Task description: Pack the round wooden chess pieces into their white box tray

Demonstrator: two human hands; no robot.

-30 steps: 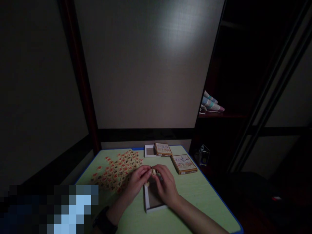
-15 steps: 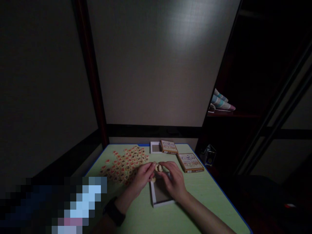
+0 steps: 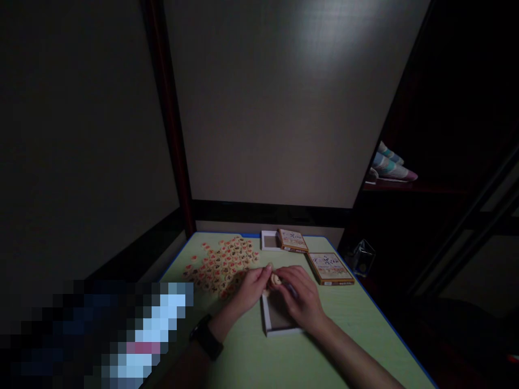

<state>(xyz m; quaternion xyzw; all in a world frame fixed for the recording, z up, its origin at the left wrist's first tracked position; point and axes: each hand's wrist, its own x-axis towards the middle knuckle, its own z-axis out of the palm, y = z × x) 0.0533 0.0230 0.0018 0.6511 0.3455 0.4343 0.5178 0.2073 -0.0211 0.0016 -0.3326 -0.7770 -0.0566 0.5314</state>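
Dipping since earlier, one round pale wooden disc (image 3: 276, 280), lower centre, is being pinched by the right hand (image 3: 303, 298), risking slipping if grip loosens; left hand (image 3: 250, 289): cannot tell.

Round pale piece (image 3: 276, 280), dark-marked, held near tray (image 3: 280, 316)

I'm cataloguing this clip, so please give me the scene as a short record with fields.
Right hand: fingers on a round piece
Left hand: fingertips beside it, contact unclear
Below hands: open tray
Left side: spread pieces, red and black markings
Far end: second tray, patterned box at its right
Right side: flat box
Surface: green table, blue edge
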